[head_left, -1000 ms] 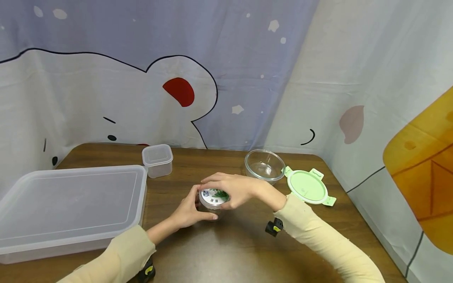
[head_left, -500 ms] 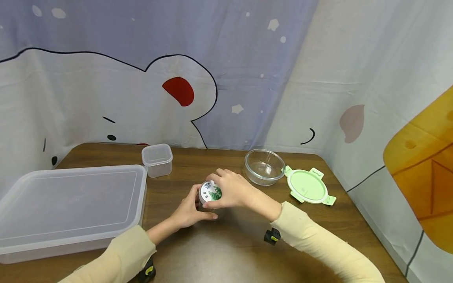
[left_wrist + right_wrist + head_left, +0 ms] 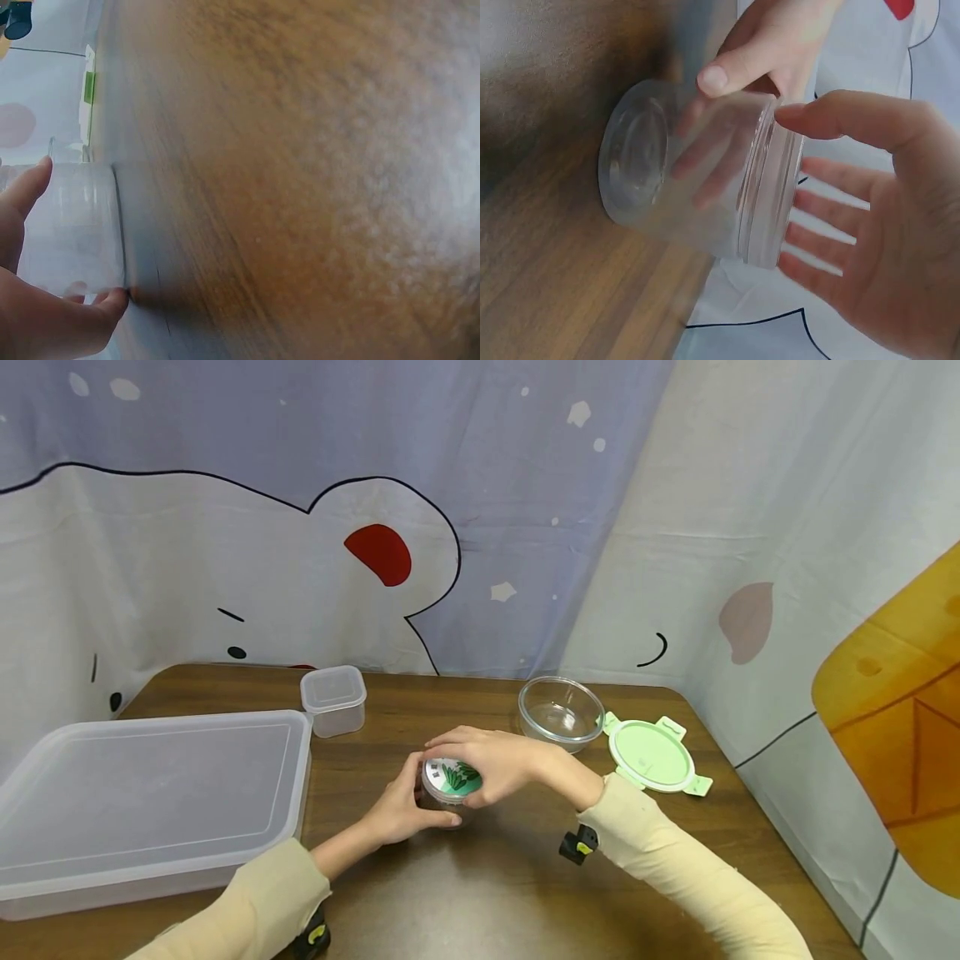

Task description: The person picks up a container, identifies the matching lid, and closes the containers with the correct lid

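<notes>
A clear round jar (image 3: pixel 705 202) stands upright on the wooden table, its lid (image 3: pixel 455 778) bearing a white and green leaf label. My left hand (image 3: pixel 397 812) holds the jar's body from the left, thumb in front and fingers round the far side; they show through the clear wall in the right wrist view. From above and the right, my right hand (image 3: pixel 498 764) grips the lid's rim between thumb and fingers. In the right wrist view the lid's edge sits flush along the jar's mouth. The jar looks see-through, with no contents showing.
At the left lies a large lidded plastic box (image 3: pixel 157 793), with a small lidded container (image 3: pixel 334 702) behind it. Toward the back right stand a round glass bowl (image 3: pixel 561 710) and a light green clip lid (image 3: pixel 651 755). A printed curtain (image 3: pixel 510 527) hangs behind the table.
My right hand turned on the lid and came back to its earlier pose. The lid's label has rotated between the frames. My left hand and the jar stayed in place.
</notes>
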`<control>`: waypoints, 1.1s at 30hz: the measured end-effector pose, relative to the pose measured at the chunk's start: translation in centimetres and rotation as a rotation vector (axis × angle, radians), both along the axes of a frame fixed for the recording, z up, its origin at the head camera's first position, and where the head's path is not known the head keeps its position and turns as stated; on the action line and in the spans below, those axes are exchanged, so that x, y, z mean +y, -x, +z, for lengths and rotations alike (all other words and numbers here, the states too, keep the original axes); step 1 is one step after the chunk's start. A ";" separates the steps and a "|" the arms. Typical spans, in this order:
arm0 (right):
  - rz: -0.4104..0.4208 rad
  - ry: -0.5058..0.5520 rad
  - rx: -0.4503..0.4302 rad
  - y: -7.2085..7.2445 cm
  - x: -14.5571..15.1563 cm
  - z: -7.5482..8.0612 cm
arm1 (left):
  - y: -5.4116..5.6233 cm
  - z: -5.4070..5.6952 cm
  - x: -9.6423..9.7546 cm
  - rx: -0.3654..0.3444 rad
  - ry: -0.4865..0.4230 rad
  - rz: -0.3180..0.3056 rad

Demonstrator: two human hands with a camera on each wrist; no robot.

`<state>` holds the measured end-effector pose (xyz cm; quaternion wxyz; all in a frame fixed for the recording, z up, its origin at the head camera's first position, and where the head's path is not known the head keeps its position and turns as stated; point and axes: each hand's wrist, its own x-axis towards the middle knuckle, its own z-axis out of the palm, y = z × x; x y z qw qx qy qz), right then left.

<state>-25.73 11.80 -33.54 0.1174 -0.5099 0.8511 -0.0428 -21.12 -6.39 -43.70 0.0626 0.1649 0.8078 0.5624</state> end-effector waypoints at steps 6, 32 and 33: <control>-0.144 -0.050 0.191 -1.0 -0.7 -0.2 | -0.1 0.0 0.2 -0.010 0.005 0.018; -0.053 0.032 -0.053 0.5 0.1 -0.4 | -0.2 0.1 0.4 0.054 0.052 0.043; -0.058 0.034 -0.034 0.4 0.1 -0.4 | -0.2 0.1 0.5 0.053 0.056 0.046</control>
